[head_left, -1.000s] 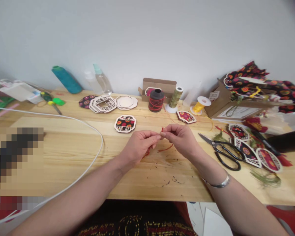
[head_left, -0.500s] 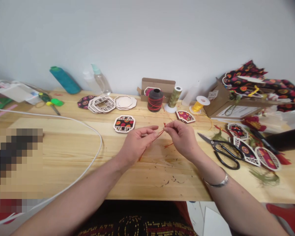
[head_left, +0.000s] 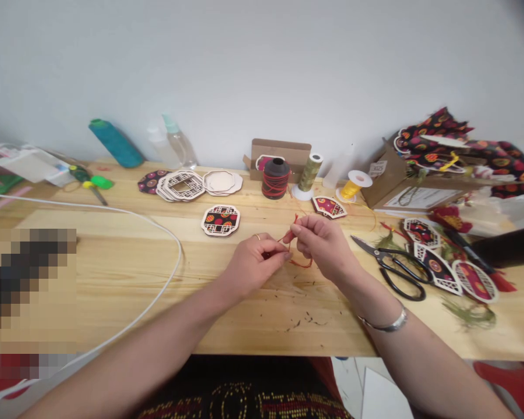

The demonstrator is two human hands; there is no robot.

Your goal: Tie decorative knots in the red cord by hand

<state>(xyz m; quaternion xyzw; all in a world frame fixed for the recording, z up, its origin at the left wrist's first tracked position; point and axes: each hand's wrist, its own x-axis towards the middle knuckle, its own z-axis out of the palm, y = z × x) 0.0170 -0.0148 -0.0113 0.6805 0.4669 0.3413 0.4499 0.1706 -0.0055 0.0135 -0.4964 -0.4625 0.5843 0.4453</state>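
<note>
A thin red cord runs between my two hands over the middle of the wooden table. My left hand pinches part of it between thumb and fingers. With thumb and forefinger, my right hand grips the cord higher up, and a short end sticks out above the fingertips. Beyond the left hand lies a patterned wooden-framed piece. A fan-shaped piece lies past the right hand. Black-handled scissors rest right of my right hand, blades towards it.
At the back stand a spool of red cord, a green thread spool and a yellow spool. A cardboard box holds patterned fabric. A white cable curves across the left. Dark scraps dot the table's front.
My left hand has moved right and slightly down, its fingers now curled closer to my right hand. A loop of red cord now hangs below my right fingers.
</note>
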